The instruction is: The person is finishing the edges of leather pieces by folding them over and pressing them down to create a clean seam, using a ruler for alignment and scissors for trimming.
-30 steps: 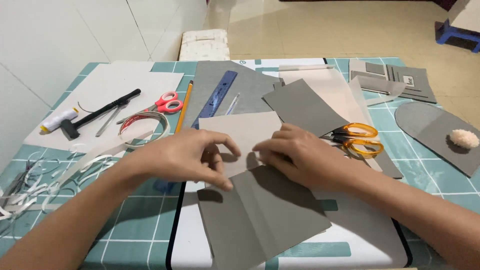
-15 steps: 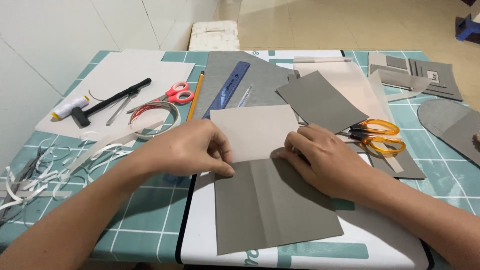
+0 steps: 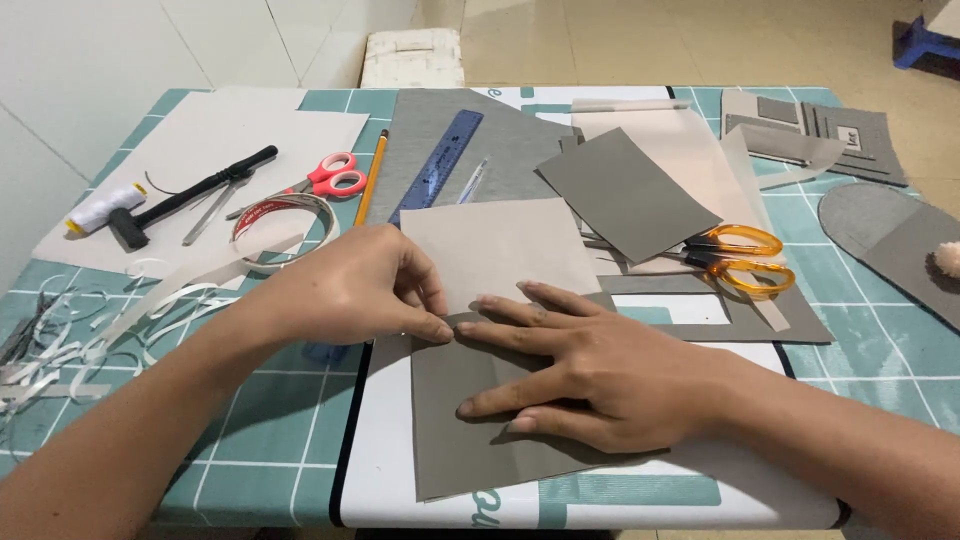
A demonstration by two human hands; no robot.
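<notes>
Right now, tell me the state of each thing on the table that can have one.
Grey sheet: folded over, pale side up, pressed flat.
Left hand: pinching the fold.
Right hand: flat on the sheet.
Orange scissors: shut.
Red scissors: shut.
Tape roll: partly unrolled.

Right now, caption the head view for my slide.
Left hand and right hand press a grey sheet under beige paper.

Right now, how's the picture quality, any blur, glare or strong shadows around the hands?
Head view: sharp and evenly lit, no motion blur on the left hand or right hand; soft shadows fall under both forearms onto the teal table; no glare on the grey sheet; the ruler looks straight, so little distortion.
</notes>
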